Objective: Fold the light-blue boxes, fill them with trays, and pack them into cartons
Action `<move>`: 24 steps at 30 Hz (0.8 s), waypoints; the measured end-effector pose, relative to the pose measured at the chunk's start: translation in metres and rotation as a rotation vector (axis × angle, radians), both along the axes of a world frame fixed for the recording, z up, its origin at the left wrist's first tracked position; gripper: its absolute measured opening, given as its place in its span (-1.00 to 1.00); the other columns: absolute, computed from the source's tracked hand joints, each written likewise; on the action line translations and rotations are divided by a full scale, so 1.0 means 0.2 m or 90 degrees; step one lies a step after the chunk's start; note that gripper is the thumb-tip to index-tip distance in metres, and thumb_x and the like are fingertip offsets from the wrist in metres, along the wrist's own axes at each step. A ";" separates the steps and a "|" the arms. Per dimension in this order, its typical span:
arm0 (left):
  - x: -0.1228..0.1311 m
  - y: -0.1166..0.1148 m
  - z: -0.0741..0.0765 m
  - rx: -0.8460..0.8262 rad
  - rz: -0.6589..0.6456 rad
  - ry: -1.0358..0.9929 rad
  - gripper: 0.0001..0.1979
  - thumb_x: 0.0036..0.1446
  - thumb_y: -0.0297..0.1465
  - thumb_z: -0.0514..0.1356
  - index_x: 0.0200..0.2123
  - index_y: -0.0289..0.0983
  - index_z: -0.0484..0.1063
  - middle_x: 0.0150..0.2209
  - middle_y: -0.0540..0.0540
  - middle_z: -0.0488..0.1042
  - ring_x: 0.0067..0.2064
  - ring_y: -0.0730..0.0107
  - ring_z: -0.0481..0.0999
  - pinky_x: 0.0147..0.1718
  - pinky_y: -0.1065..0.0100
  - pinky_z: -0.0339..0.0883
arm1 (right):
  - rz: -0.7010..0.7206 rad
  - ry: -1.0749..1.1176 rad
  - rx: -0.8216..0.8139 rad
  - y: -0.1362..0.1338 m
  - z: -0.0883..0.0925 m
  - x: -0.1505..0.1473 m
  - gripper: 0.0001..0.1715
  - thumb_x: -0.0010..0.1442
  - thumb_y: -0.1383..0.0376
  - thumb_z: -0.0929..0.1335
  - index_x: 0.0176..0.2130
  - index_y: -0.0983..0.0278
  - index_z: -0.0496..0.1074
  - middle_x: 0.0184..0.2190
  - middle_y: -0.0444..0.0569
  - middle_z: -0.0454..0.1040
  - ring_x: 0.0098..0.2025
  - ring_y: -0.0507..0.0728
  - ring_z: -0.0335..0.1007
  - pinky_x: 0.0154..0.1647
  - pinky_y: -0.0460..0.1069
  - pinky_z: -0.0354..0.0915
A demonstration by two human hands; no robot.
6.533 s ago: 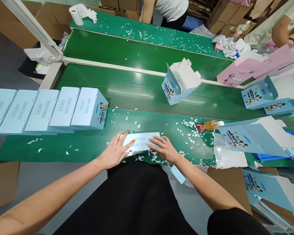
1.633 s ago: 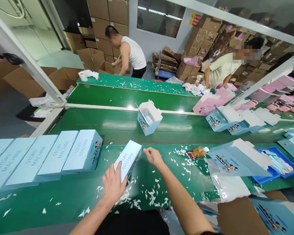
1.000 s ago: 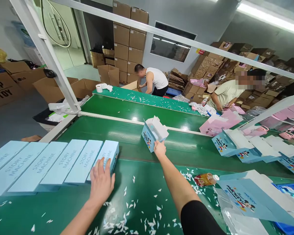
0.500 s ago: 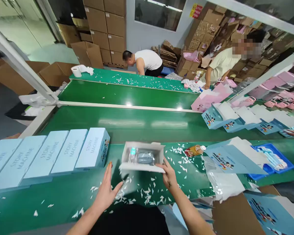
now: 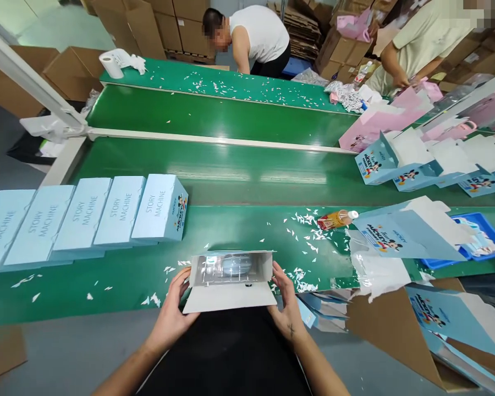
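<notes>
Our left hand (image 5: 175, 311) has come in to the box (image 5: 267, 268), which our right hand (image 5: 286, 308) alone held half a second ago, and the box is now closer to our body. It sits between our hands at the near edge of the bench (image 5: 231, 228); whether its base rests there, we cannot tell. Both hands are partly open, fingers curved round an end each, left at nine o'clock and right at three. Its flap (image 5: 226, 298) lies out towards six, and clear plastic (image 5: 208, 269) with something pale blue shows inside.

We judge the step in hand to be steadying and squaring up the open box; the next move seems to call for keeping its ends even and freeing a hand for the flap.

Around it, closed boxes (image 5: 82, 214) stand in a row at ten. At two we have a bottle (image 5: 334, 220) and, farther off, open boxes (image 5: 375, 165). At three, scraps (image 5: 305, 280) lie just beside our right hand and could catch under the box; film (image 5: 377, 269) and a tray (image 5: 435, 263) lie beyond. Across the bench, co-workers stand at twelve (image 5: 256, 33) and one.
</notes>
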State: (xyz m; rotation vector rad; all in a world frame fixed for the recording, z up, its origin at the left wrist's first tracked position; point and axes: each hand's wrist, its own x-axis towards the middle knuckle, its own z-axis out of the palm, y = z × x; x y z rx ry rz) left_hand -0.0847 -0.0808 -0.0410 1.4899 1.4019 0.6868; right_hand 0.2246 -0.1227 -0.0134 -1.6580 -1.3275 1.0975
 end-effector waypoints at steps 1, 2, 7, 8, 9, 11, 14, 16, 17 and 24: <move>0.00 -0.01 0.01 0.006 -0.010 0.007 -0.28 0.11 -0.30 0.25 0.30 -0.07 0.06 0.31 -0.21 0.12 0.35 0.04 0.17 0.23 0.05 0.29 | 0.024 -0.010 -0.014 0.01 0.01 0.01 -0.22 0.26 0.17 0.34 0.36 0.08 0.01 0.41 0.09 0.01 0.36 0.27 0.10 0.23 0.19 0.29; 0.00 -0.01 0.01 0.010 -0.028 0.018 -0.30 0.10 -0.31 0.24 0.29 -0.07 0.09 0.30 -0.20 0.15 0.34 0.04 0.19 0.23 0.05 0.28 | 0.065 -0.028 -0.022 0.03 0.02 0.02 -0.17 0.24 0.17 0.35 0.37 0.07 -0.02 0.40 0.08 0.03 0.36 0.28 0.10 0.24 0.20 0.27; -0.02 0.02 0.04 0.040 -0.167 0.101 -0.38 0.13 -0.35 0.17 0.28 -0.03 0.21 0.31 -0.15 0.16 0.33 -0.02 0.16 0.26 -0.05 0.19 | 0.341 -0.202 0.000 0.18 0.04 0.09 -0.24 0.12 0.09 0.38 0.27 0.08 0.26 0.32 0.01 0.23 0.30 0.41 0.09 0.27 0.34 0.09; -0.02 0.05 0.05 0.053 -0.193 0.119 -0.40 0.15 -0.34 0.16 0.28 0.00 0.23 0.32 -0.13 0.15 0.34 -0.03 0.13 0.26 -0.08 0.16 | 0.365 -0.231 -0.003 0.21 0.05 0.10 -0.28 0.12 0.07 0.39 0.24 0.08 0.32 0.30 0.01 0.27 0.26 0.41 0.12 0.25 0.35 0.08; -0.02 0.08 0.06 0.064 -0.216 0.136 -0.43 0.17 -0.33 0.16 0.27 0.02 0.26 0.32 -0.10 0.15 0.34 -0.03 0.10 0.27 -0.11 0.13 | 0.378 -0.250 -0.009 0.24 0.06 0.11 -0.35 0.14 0.04 0.39 0.20 0.07 0.37 0.28 0.00 0.30 0.23 0.40 0.14 0.22 0.35 0.07; -0.01 0.14 0.07 0.067 -0.251 0.165 -0.51 0.22 -0.26 0.13 0.22 0.07 0.32 0.30 -0.07 0.18 0.33 -0.04 0.09 0.26 -0.16 0.10 | 0.386 -0.259 -0.016 0.29 0.08 0.11 -0.52 0.22 0.00 0.35 0.10 0.04 0.48 0.26 -0.04 0.34 0.20 0.38 0.15 0.19 0.35 0.06; 0.01 0.22 0.08 0.035 -0.266 0.170 -0.63 0.28 -0.17 0.07 0.12 0.08 0.43 0.24 -0.05 0.26 0.28 -0.01 0.13 0.22 -0.14 0.16 | 0.372 -0.243 -0.022 0.32 0.10 0.09 -0.59 0.34 -0.04 0.24 -0.16 0.04 0.60 0.22 -0.10 0.38 0.17 0.35 0.14 0.17 0.33 0.06; 0.02 0.24 0.08 0.016 -0.249 0.157 -0.67 0.31 -0.15 0.03 -0.04 -0.01 0.54 0.19 -0.06 0.29 0.25 0.04 0.15 0.19 -0.06 0.21 | 0.351 -0.231 -0.034 0.32 0.10 0.08 -0.48 0.37 -0.04 0.19 -0.30 0.09 0.61 0.17 -0.08 0.41 0.14 0.33 0.16 0.16 0.32 0.07; 0.03 0.25 0.08 0.009 -0.234 0.152 -0.66 0.31 -0.14 0.01 -0.14 -0.08 0.56 0.17 -0.07 0.30 0.23 0.06 0.17 0.18 -0.03 0.22 | 0.333 -0.227 -0.043 0.32 0.09 0.07 -0.47 0.38 -0.05 0.18 -0.30 0.11 0.61 0.14 -0.04 0.42 0.12 0.32 0.18 0.16 0.32 0.08; 0.08 0.24 -0.01 0.020 -0.109 0.164 -0.68 0.31 -0.12 0.01 -0.16 -0.18 0.43 0.01 -0.13 0.38 0.14 0.11 0.22 0.16 0.02 0.19 | 0.192 -0.230 -0.108 0.34 0.03 0.04 -0.54 0.30 -0.10 0.25 0.01 0.07 0.48 -0.11 0.05 0.39 0.03 0.31 0.21 0.12 0.28 0.21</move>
